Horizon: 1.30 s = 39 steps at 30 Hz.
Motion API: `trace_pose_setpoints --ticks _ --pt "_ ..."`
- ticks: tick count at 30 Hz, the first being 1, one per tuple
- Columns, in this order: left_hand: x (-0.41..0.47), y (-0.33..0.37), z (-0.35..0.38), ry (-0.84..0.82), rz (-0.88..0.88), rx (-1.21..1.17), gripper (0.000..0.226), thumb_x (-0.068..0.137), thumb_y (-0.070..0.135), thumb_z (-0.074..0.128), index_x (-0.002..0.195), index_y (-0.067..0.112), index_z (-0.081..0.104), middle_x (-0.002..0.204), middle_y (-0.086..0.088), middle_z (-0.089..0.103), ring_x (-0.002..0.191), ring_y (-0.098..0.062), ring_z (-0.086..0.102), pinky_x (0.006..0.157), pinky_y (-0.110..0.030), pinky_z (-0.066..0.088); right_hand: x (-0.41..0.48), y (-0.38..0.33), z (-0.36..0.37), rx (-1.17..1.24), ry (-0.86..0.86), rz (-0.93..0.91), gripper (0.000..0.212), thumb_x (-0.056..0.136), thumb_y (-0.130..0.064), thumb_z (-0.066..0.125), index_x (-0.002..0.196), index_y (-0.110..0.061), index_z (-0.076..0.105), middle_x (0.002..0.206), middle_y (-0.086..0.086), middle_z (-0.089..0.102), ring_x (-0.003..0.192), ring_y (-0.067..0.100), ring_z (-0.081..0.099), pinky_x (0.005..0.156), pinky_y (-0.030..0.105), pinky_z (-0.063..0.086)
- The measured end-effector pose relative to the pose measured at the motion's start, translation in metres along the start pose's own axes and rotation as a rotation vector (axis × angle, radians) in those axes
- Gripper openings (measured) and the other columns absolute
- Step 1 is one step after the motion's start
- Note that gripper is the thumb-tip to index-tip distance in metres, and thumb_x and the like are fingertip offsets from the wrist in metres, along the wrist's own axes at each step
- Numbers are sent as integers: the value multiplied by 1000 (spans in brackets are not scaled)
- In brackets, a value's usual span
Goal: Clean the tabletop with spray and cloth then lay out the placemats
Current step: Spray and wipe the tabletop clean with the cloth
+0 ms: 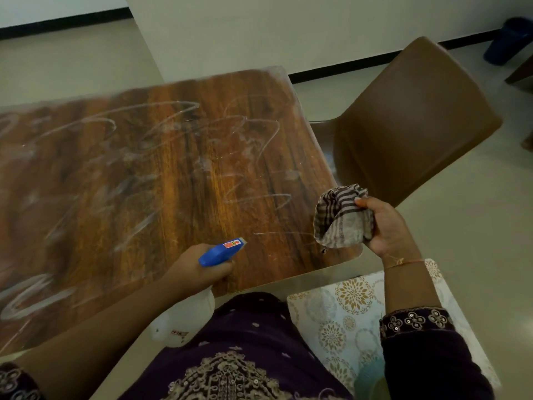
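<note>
Gripping the white spray bottle [219,252], contents indiscernible, in the left hand [199,271] above the streaked tabletop [144,168], clutching the striped cloth [340,217] in the right hand [386,228].

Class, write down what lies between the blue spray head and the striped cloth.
In the head view, only wooden tabletop with a thin whitish streak lies between spray head and cloth.

Pretty dim indoor light, glare washing the table's [178,90] far edge, soft blur at left, wide-angle bending at edges.
</note>
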<state>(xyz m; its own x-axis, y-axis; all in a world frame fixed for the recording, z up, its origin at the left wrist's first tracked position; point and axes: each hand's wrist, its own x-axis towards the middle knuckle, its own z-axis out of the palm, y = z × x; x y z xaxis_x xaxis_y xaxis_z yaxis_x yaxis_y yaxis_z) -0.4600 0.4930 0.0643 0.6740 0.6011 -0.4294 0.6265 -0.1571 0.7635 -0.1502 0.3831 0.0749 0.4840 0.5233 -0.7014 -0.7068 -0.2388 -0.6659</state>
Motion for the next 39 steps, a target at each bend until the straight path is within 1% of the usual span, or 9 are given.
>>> trace_pose_setpoints --ticks 2,5,8,11,17,21,29,36,39 --pt "4 2 -2 -34 5 -24 56 62 48 54 77 -5 58 66 -18 59 60 -19 55 61 -29 47 0 5 1 2 -9 1 28 89 -6 53 116 -3 61 111 16 66 102 30 64 81 43 53" --pt "9 5 -2 -105 25 35 22 77 31 64 69 11 58 58 5 57 53 -5 53 56 -20 44 -1 9 3 10 -51 -21 17 90 -4 50 100 -7 64 98 13 68 91 26 65 83 41 53" --pt "12 4 -3 -126 35 46 20 79 28 63 63 22 52 53 13 55 50 -4 51 55 -19 43 -4 8 4 -5 -84 -51 18 90 -3 49 96 -8 65 94 12 69 87 25 66 82 41 53" --pt "17 2 -11 -134 49 14 25 67 47 56 63 23 52 52 10 54 49 -5 50 56 -21 44 -5 4 7 -24 -99 -77 19 91 -2 48 98 -8 64 90 11 69 81 23 68 75 38 54" --pt "22 -4 -21 -145 79 19 48 63 50 53 76 4 61 69 -15 64 60 -28 60 61 -37 53 -8 0 18 -65 -84 -112 19 91 0 49 96 -11 63 88 8 67 80 19 66 73 35 53" --pt "26 -8 -29 -114 85 35 48 60 52 51 71 6 61 64 -8 62 57 -20 59 59 -28 49 -10 0 25 -73 -65 -129 19 92 -1 49 95 -13 63 89 7 67 82 19 65 75 35 53" --pt "25 -19 -40 -144 72 11 55 64 54 53 81 2 63 75 -19 66 60 -23 61 60 -35 52 -7 3 29 -164 -134 -37 19 90 0 48 97 -9 62 93 11 66 86 23 63 82 37 50" --pt "24 -32 -46 -132 57 23 56 64 54 54 81 2 64 73 -18 66 60 -23 60 59 -35 50 25 36 18 -1085 0 -402 14 87 0 52 93 -10 59 91 5 61 95 29 58 69 29 42" --pt "24 -34 -46 -117 63 29 54 63 54 53 78 4 64 70 -14 66 58 -17 58 58 -28 47 32 62 23 -1412 -68 -579 22 85 -10 52 105 -13 58 120 10 57 107 26 54 79 28 42"
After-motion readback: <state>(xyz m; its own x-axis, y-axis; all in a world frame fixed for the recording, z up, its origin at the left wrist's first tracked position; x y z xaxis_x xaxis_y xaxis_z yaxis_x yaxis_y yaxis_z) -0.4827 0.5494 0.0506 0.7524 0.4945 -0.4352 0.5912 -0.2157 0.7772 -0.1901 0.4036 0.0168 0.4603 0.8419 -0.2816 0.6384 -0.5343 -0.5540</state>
